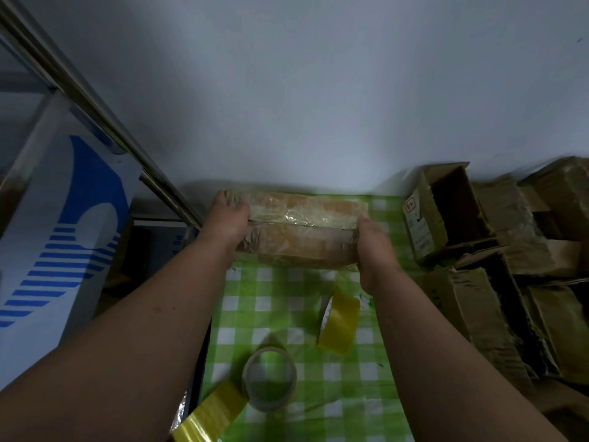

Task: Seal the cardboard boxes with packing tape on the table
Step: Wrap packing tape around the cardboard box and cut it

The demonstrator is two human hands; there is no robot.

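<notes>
A taped cardboard box point(299, 231) lies at the far edge of the table point(318, 314), which is covered in a green-and-white checked cloth, close against the pale wall point(318, 90). The left hand point(228, 215) grips the box's left end, fingers curled over its top far corner, while the right hand point(371, 247) clasps the right end, thumb on top. Clear, crinkled tape covers the box's top and near face (the seam between the flaps shows beneath it). Nearer the front edge, a yellow tape roll point(339, 323) stands on edge just beside the right forearm. Another yellow tape roll point(210, 413) lies at the front left corner, touching a nearly spent roll point(269, 378) lying flat. At the right edge sits a heap of worn, open cardboard boxes point(497, 250). A white and blue panel point(63, 234) leans beyond the left edge.
</notes>
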